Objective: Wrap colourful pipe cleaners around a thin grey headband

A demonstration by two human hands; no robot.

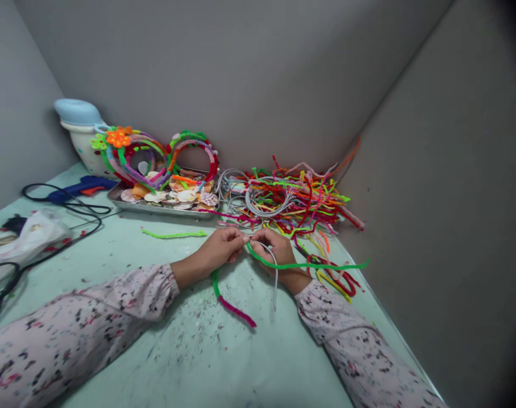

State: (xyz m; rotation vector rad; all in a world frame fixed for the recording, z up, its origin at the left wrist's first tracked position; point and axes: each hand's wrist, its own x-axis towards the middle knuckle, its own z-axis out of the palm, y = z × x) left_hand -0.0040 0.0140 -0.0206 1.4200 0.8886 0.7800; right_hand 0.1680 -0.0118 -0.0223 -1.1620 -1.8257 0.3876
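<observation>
Over the middle of the table my left hand (224, 247) and my right hand (274, 249) meet fingertip to fingertip. Both are closed in a pinch. A green pipe cleaner (317, 265) runs from between the fingertips out to the right, across my right hand. Below that hand a bare grey wire (276, 289) curves down. Under my left hand hangs the wire's other side, wrapped in green and then in a magenta pipe cleaner (236, 313). The exact point where the fingers grip the wire is hidden. A lime pipe cleaner (173, 234) lies left of my left hand.
Behind my hands stands a metal tray (164, 211) with shell-like pieces and wrapped headbands (193, 141). Right of it lie coiled wires (270, 204) and a pipe cleaner heap (312, 192). A black cable (98, 218), plastic bag (41, 235), blue-handled tool (77, 187) and lidded container (85, 136) are left.
</observation>
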